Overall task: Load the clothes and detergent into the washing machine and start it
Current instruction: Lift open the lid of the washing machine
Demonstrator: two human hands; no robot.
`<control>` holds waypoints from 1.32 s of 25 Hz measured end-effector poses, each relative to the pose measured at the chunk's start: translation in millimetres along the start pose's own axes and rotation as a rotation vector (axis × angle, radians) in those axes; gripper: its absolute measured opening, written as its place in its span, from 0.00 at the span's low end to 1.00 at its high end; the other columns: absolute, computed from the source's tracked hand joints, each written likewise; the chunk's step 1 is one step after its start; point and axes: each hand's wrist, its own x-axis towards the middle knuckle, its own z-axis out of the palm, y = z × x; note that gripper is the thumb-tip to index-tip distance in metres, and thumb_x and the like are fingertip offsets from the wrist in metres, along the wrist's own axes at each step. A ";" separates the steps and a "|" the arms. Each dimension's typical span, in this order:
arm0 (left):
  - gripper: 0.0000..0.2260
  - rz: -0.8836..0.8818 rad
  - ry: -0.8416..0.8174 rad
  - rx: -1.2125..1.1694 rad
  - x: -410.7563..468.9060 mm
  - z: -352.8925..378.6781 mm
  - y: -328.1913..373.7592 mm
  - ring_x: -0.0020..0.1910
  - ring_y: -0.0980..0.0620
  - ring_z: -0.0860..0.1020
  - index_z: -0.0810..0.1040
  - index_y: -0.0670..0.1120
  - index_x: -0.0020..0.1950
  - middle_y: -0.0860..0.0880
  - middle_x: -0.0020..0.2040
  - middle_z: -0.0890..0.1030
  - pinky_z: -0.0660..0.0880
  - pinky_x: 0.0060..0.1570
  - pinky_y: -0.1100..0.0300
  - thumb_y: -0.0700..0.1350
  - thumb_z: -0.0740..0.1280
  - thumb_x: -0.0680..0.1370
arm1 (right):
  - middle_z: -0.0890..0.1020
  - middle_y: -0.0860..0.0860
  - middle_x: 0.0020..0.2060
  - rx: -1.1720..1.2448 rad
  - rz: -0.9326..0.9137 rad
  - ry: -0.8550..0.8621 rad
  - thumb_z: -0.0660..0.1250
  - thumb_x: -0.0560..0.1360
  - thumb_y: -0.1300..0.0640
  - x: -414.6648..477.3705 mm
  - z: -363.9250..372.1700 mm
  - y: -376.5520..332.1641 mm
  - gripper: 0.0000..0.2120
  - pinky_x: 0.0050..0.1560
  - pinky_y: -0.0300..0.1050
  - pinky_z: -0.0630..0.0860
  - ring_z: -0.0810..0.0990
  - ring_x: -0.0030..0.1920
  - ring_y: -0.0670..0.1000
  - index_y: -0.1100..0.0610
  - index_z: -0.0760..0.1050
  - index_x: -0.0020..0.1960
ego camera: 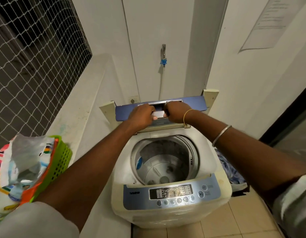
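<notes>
Early stage: left hand (142, 114) and right hand (176, 111) grip the raised lid (191, 103) at the far edge of the washing machine (215, 158); drum (166, 162) empty, clothes (231, 170) beside it at right, likely detergent bag (20, 160) near left.

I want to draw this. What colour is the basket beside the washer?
The basket is bright green, seen best in the head view.
</notes>
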 end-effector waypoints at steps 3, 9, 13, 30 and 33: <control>0.09 -0.011 0.074 0.045 21.7 12.2 -7.2 0.49 0.47 0.80 0.80 0.47 0.53 0.47 0.51 0.81 0.78 0.52 0.50 0.49 0.71 0.76 | 0.79 0.50 0.42 -0.043 0.012 0.089 0.66 0.76 0.57 18.7 7.5 7.9 0.02 0.38 0.43 0.67 0.77 0.42 0.54 0.52 0.74 0.46; 0.15 -0.027 0.206 0.220 45.4 41.3 -20.8 0.53 0.45 0.78 0.78 0.46 0.60 0.45 0.56 0.78 0.76 0.52 0.52 0.38 0.71 0.75 | 0.83 0.57 0.51 -0.195 -0.049 0.211 0.66 0.78 0.58 56.9 27.1 24.2 0.09 0.47 0.50 0.76 0.81 0.52 0.60 0.57 0.79 0.57; 0.26 -0.053 0.187 0.213 45.7 57.3 -26.9 0.59 0.45 0.76 0.73 0.48 0.68 0.46 0.62 0.75 0.77 0.58 0.51 0.34 0.72 0.71 | 0.83 0.57 0.51 -0.253 -0.034 0.233 0.68 0.78 0.60 66.1 41.5 30.0 0.10 0.51 0.52 0.78 0.82 0.51 0.58 0.58 0.79 0.59; 0.31 -0.035 0.106 0.076 30.1 53.2 -19.7 0.71 0.46 0.68 0.63 0.48 0.76 0.47 0.73 0.68 0.72 0.67 0.51 0.36 0.71 0.75 | 0.81 0.59 0.55 -0.221 -0.007 0.187 0.68 0.77 0.62 55.0 55.7 25.6 0.15 0.57 0.51 0.78 0.81 0.54 0.59 0.61 0.75 0.63; 0.33 -0.051 0.104 0.038 21.9 50.3 -16.9 0.73 0.45 0.66 0.62 0.48 0.77 0.47 0.75 0.66 0.69 0.70 0.51 0.35 0.71 0.75 | 0.80 0.59 0.58 -0.199 -0.011 0.208 0.69 0.76 0.63 47.0 56.3 29.5 0.18 0.57 0.51 0.77 0.80 0.56 0.60 0.60 0.74 0.65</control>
